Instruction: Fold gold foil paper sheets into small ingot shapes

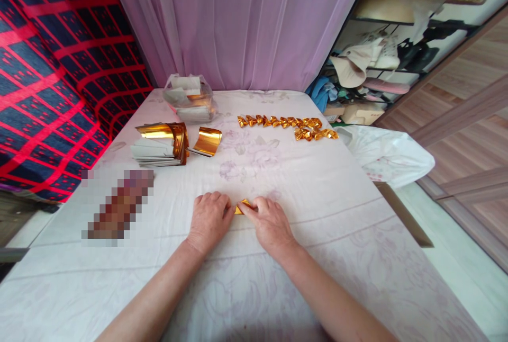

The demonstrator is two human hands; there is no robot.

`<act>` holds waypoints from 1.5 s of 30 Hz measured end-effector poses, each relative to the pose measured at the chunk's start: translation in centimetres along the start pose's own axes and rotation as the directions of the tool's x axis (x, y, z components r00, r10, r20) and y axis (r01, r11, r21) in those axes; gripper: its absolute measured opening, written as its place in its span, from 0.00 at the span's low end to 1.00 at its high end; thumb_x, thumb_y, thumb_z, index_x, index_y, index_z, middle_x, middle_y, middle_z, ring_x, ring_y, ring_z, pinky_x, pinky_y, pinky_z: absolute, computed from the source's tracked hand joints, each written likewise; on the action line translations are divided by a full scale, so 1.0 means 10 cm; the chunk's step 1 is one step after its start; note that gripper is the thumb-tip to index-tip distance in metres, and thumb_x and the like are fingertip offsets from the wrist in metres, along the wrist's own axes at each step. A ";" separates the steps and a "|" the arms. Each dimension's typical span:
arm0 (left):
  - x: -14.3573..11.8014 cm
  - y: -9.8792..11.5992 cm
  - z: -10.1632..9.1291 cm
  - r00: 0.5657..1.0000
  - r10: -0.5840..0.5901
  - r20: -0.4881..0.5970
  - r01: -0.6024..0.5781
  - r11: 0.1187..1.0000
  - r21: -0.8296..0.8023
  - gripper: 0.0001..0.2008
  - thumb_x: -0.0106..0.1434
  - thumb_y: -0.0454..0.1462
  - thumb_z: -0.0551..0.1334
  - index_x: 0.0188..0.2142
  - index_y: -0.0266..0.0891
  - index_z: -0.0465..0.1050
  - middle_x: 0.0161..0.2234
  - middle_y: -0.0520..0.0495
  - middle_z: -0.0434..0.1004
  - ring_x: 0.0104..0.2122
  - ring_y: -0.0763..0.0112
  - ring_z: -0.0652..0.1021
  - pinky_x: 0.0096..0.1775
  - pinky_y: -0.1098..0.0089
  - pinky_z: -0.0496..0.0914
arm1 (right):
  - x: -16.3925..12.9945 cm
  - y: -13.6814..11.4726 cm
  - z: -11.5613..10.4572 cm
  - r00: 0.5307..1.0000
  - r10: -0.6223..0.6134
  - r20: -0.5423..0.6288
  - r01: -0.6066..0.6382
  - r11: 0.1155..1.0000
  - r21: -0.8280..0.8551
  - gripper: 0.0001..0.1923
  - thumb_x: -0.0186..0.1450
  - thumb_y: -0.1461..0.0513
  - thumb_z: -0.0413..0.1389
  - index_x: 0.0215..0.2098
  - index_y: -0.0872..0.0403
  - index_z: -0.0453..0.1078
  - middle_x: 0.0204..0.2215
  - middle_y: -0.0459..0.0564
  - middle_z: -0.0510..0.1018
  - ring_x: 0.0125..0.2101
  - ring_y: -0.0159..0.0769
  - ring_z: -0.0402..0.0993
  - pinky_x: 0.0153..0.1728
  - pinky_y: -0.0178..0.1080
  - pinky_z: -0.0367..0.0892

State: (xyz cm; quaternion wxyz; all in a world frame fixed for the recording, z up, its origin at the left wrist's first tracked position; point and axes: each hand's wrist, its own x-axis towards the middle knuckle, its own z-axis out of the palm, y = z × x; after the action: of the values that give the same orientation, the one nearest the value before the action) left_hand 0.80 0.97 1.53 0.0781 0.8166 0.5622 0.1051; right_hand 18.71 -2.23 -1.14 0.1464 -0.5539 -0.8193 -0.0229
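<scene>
A small folded piece of gold foil paper (239, 209) lies on the cloth-covered table between my hands. My left hand (211, 219) rests at its left side, fingers curled and thumb at the paper's edge. From the right, my right hand (273, 224) presses on it, thumb over its top. Both hands are closed on the piece, and they hide part of it. Farther off stands a stack of gold foil sheets (159, 152) with pale backs. Beside that stack lie a few loose gold sheets (208, 141). Several folded gold pieces (278, 121) form rows at the back right.
A clear plastic bag (189, 99) of more sheets sits at the table's back left. A blurred-out patch (121, 204) covers something at the left. A white plastic bag (391, 156) hangs by the right edge, below shelves with a cap (351, 66). A purple curtain (242, 24) closes the back.
</scene>
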 end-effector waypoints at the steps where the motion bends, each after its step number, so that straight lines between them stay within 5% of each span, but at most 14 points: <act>1: 0.00 0.00 0.00 1.000 -0.009 0.005 0.009 1.000 -0.002 0.09 0.66 0.40 0.58 0.30 0.41 0.71 0.32 0.46 0.75 0.37 0.58 0.74 0.40 0.60 0.61 | 0.01 -0.01 -0.02 0.999 0.012 0.032 -0.012 1.000 -0.014 0.18 0.68 0.65 0.55 0.53 0.42 0.72 0.35 0.49 0.74 0.34 0.38 0.68 0.34 0.40 0.58; 6: 0.00 0.01 0.00 0.998 -0.047 0.028 0.048 0.998 -0.032 0.07 0.65 0.39 0.59 0.33 0.41 0.72 0.34 0.47 0.75 0.38 0.59 0.74 0.42 0.60 0.61 | 0.02 -0.04 -0.09 0.988 0.053 0.148 -0.040 0.995 -0.086 0.18 0.70 0.64 0.53 0.56 0.42 0.69 0.39 0.50 0.74 0.37 0.39 0.69 0.36 0.40 0.59; 23: -0.04 -0.07 0.11 0.994 0.091 -0.054 -0.097 0.987 -0.124 0.14 0.67 0.35 0.59 0.45 0.57 0.79 0.36 0.49 0.74 0.40 0.63 0.72 0.46 0.57 0.59 | 0.02 -0.06 -0.08 0.982 0.132 0.135 -0.131 0.991 -0.019 0.20 0.70 0.66 0.48 0.57 0.46 0.69 0.40 0.52 0.74 0.39 0.40 0.68 0.38 0.41 0.59; 45: -0.05 -0.01 0.09 0.992 0.090 -0.086 -0.098 0.991 -0.088 0.13 0.66 0.36 0.60 0.43 0.56 0.80 0.35 0.48 0.74 0.40 0.62 0.72 0.49 0.54 0.57 | -0.38 0.30 -0.21 0.992 -0.046 0.121 0.039 0.998 0.059 0.23 0.65 0.70 0.49 0.55 0.47 0.72 0.56 0.51 0.72 0.55 0.42 0.64 0.51 0.44 0.59</act>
State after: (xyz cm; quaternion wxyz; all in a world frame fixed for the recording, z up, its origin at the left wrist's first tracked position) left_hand 0.75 0.53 0.62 0.0874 0.8327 0.5204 0.1676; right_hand 23.20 -4.90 -0.51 0.1109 -0.5323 -0.8387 0.0311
